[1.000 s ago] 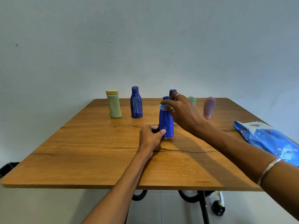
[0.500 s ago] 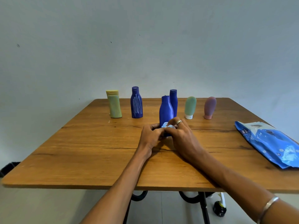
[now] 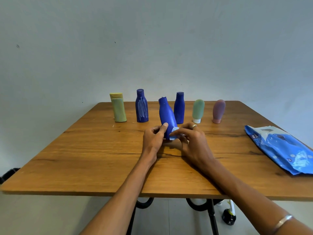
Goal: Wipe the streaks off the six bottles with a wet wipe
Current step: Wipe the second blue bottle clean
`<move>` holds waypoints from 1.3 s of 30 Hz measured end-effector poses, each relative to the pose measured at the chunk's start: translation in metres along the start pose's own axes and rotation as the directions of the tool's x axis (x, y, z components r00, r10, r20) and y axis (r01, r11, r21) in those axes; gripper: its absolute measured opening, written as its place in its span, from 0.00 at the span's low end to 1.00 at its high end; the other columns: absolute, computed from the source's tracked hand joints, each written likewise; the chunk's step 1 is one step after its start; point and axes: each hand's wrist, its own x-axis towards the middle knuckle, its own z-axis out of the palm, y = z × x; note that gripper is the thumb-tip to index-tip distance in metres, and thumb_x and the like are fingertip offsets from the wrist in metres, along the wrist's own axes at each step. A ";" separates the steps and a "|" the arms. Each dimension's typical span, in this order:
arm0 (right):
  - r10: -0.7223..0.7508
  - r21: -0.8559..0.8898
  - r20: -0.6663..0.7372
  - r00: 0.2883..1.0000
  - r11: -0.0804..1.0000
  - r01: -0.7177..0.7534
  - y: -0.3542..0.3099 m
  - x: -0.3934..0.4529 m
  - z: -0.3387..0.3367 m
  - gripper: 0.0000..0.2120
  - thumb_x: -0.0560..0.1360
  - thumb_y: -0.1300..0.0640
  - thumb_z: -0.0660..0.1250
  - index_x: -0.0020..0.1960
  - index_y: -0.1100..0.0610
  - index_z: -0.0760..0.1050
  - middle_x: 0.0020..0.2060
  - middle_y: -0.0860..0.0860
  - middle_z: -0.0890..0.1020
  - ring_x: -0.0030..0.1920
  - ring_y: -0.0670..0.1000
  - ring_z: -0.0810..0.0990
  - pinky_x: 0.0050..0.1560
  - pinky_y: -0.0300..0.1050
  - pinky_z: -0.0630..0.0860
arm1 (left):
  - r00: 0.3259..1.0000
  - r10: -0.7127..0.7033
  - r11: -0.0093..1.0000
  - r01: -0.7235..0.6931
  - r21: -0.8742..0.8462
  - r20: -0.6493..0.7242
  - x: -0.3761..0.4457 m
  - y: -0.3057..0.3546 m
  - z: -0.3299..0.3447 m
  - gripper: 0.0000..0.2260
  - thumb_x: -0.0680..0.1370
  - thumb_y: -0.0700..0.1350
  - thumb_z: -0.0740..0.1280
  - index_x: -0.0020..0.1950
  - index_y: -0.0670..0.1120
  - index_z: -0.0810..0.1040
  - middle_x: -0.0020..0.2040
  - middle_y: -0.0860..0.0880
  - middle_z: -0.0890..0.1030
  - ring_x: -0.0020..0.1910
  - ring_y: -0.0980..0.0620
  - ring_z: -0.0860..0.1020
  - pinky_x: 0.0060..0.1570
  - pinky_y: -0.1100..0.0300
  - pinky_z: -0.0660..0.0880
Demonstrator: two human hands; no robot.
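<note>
The left hand (image 3: 155, 139) grips the tilted blue bottle (image 3: 166, 117) near its base at mid-table; the right hand (image 3: 190, 141) pinches the wet wipe (image 3: 174, 133) against it. Wiping is underway; next probably comes the streaked bottle (image 3: 142, 106) in the far row.

You sit in a plain room that looks like a simple staged workspace, not a kitchen or a shop. You see a bare pale wall (image 3: 152, 39), one wooden table (image 3: 84, 158) on black curved iron legs (image 3: 144, 203), and a light tiled floor (image 3: 50, 217) under it.
</note>
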 end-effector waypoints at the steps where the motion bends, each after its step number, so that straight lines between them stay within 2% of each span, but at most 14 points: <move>1: 0.046 0.019 -0.022 0.999 0.999 -0.046 0.000 0.001 0.000 0.14 0.75 0.64 0.73 0.55 0.48 0.84 0.54 0.48 0.76 0.54 0.46 0.79 0.55 0.45 0.82 | 1.000 -0.013 0.999 0.013 -0.038 0.003 0.000 0.000 0.000 0.12 0.80 0.50 0.69 0.49 0.42 0.85 0.46 0.44 0.87 0.50 0.42 0.85 0.48 0.48 0.84; 5: 0.106 0.098 -0.058 0.993 0.990 -0.101 -0.005 0.000 -0.005 0.15 0.76 0.66 0.70 0.55 0.48 0.83 0.55 0.49 0.79 0.57 0.44 0.78 0.54 0.29 0.76 | 0.996 -0.064 0.984 0.074 -0.162 0.067 -0.001 0.004 -0.003 0.12 0.78 0.48 0.71 0.54 0.41 0.84 0.50 0.43 0.87 0.50 0.44 0.85 0.47 0.53 0.83; 7: 0.123 0.135 -0.051 0.991 0.984 -0.115 -0.006 0.001 -0.006 0.14 0.76 0.66 0.70 0.54 0.48 0.82 0.55 0.48 0.80 0.58 0.44 0.77 0.53 0.25 0.73 | 0.987 -0.091 0.970 0.118 -0.211 0.130 -0.001 0.006 -0.006 0.15 0.76 0.49 0.72 0.56 0.41 0.83 0.52 0.43 0.86 0.50 0.46 0.85 0.48 0.54 0.83; 10: 0.144 0.176 -0.041 0.989 0.975 -0.135 -0.004 0.003 -0.008 0.12 0.76 0.65 0.70 0.53 0.48 0.81 0.54 0.45 0.82 0.58 0.43 0.78 0.54 0.30 0.73 | 0.955 -0.135 0.940 0.208 -0.270 0.263 0.001 0.009 -0.010 0.17 0.72 0.51 0.73 0.56 0.43 0.81 0.52 0.44 0.85 0.50 0.49 0.83 0.48 0.58 0.81; 13: 0.131 0.205 -0.066 0.989 0.972 -0.115 -0.002 0.002 -0.010 0.13 0.76 0.66 0.71 0.53 0.49 0.81 0.53 0.44 0.83 0.58 0.43 0.79 0.55 0.30 0.75 | 0.930 -0.168 0.919 0.268 -0.290 0.326 0.001 0.010 -0.010 0.16 0.71 0.53 0.72 0.52 0.43 0.83 0.50 0.44 0.84 0.50 0.50 0.81 0.52 0.56 0.77; 16: 0.077 0.186 -0.056 0.995 0.980 -0.066 -0.002 0.001 -0.009 0.13 0.75 0.66 0.72 0.54 0.49 0.82 0.54 0.45 0.82 0.59 0.43 0.79 0.56 0.34 0.78 | 0.922 -0.157 0.900 0.280 -0.333 0.353 -0.001 0.012 -0.010 0.09 0.75 0.49 0.70 0.43 0.45 0.85 0.42 0.47 0.86 0.43 0.54 0.82 0.55 0.55 0.75; 20: -0.041 0.111 0.000 0.999 0.993 0.041 -0.004 -0.001 -0.007 0.13 0.74 0.62 0.74 0.56 0.50 0.83 0.54 0.46 0.80 0.56 0.45 0.78 0.52 0.37 0.78 | 0.907 -0.133 0.865 0.303 -0.400 0.399 0.000 0.010 -0.012 0.17 0.81 0.45 0.65 0.35 0.45 0.87 0.40 0.47 0.85 0.46 0.51 0.83 0.59 0.53 0.76; 23: -0.088 0.093 -0.032 0.996 0.992 0.091 -0.004 -0.003 -0.005 0.12 0.74 0.58 0.75 0.56 0.50 0.84 0.52 0.47 0.82 0.54 0.45 0.80 0.53 0.44 0.80 | 0.906 -0.128 0.850 0.310 -0.426 0.404 -0.001 0.012 -0.010 0.11 0.78 0.46 0.69 0.39 0.44 0.87 0.42 0.46 0.85 0.48 0.49 0.83 0.61 0.50 0.76; 25: -0.041 0.108 -0.105 0.994 0.993 0.053 -0.003 -0.002 -0.004 0.12 0.74 0.56 0.75 0.58 0.50 0.83 0.52 0.46 0.84 0.54 0.44 0.82 0.54 0.49 0.81 | 0.917 -0.130 0.852 0.298 -0.429 0.378 -0.001 0.013 -0.009 0.09 0.77 0.46 0.70 0.44 0.41 0.84 0.42 0.45 0.84 0.48 0.48 0.82 0.61 0.49 0.75; 27: 0.008 0.121 -0.152 0.988 0.993 0.010 -0.003 -0.002 -0.005 0.13 0.75 0.54 0.75 0.59 0.52 0.83 0.52 0.46 0.86 0.53 0.43 0.83 0.53 0.49 0.82 | 0.927 -0.133 0.885 0.270 -0.379 0.351 -0.002 0.013 -0.008 0.08 0.79 0.46 0.69 0.47 0.41 0.81 0.40 0.46 0.84 0.42 0.52 0.83 0.59 0.50 0.76; 29: -0.021 0.107 -0.126 0.992 0.994 0.035 -0.004 -0.003 -0.006 0.14 0.75 0.54 0.75 0.60 0.52 0.83 0.52 0.47 0.86 0.52 0.43 0.83 0.51 0.48 0.83 | 0.930 -0.131 0.895 0.261 -0.363 0.344 -0.001 0.012 -0.006 0.08 0.79 0.45 0.69 0.48 0.41 0.80 0.39 0.47 0.84 0.40 0.52 0.83 0.53 0.52 0.77; 32: -0.099 0.070 -0.050 0.994 0.992 0.102 -0.007 -0.005 -0.005 0.14 0.74 0.54 0.76 0.59 0.52 0.83 0.52 0.48 0.84 0.52 0.44 0.82 0.50 0.48 0.82 | 0.937 -0.146 0.900 0.259 -0.349 0.318 0.001 0.011 -0.006 0.08 0.77 0.46 0.72 0.49 0.41 0.80 0.42 0.46 0.83 0.44 0.49 0.83 0.51 0.51 0.79; 36: -0.050 0.092 -0.114 0.992 0.994 0.061 -0.004 -0.004 -0.003 0.12 0.74 0.57 0.76 0.57 0.54 0.83 0.53 0.49 0.80 0.53 0.45 0.80 0.48 0.44 0.83 | 0.953 -0.095 0.937 0.183 -0.297 0.286 0.002 0.009 -0.003 0.13 0.74 0.46 0.75 0.53 0.42 0.78 0.44 0.45 0.83 0.45 0.47 0.84 0.49 0.50 0.81; 39: -0.031 0.091 -0.107 0.994 0.995 0.041 -0.003 -0.005 -0.005 0.12 0.75 0.56 0.75 0.58 0.54 0.83 0.54 0.49 0.82 0.53 0.45 0.81 0.47 0.45 0.83 | 0.966 -0.069 0.958 0.134 -0.254 0.251 0.000 0.006 -0.001 0.13 0.74 0.45 0.75 0.54 0.43 0.76 0.44 0.44 0.83 0.47 0.44 0.84 0.49 0.50 0.82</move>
